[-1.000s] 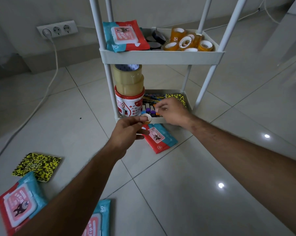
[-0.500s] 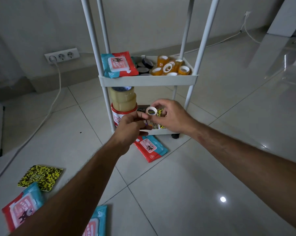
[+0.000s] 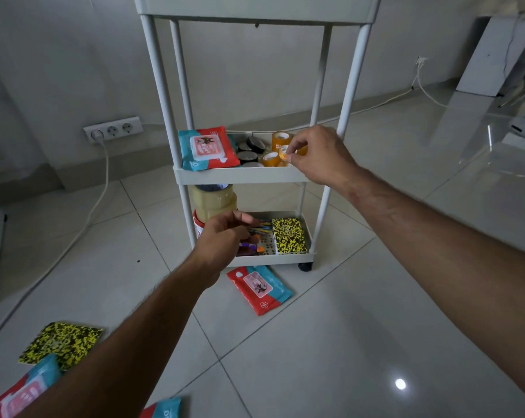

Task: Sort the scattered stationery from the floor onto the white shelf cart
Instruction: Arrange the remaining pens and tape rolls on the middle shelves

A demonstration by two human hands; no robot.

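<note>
Now the right hand (image 3: 321, 158) pinches a small amber tape roll (image 3: 284, 152) over the middle shelf of the white shelf cart (image 3: 240, 175), among other amber rolls (about three visible) and dark rolls. One wipes pack (image 3: 206, 147) lies there too. The left hand (image 3: 222, 239) hovers loosely curled, holding nothing. On the floor: three wipes packs, one speckled yellow notebook (image 3: 60, 343).

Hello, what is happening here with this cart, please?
A person is tidying stationery onto a white cart. The right hand pinches a small tape roll over the middle shelf, among other tape rolls. The left hand hangs empty before the bottom shelf. Wipes packs and a notebook lie on the floor.
</note>
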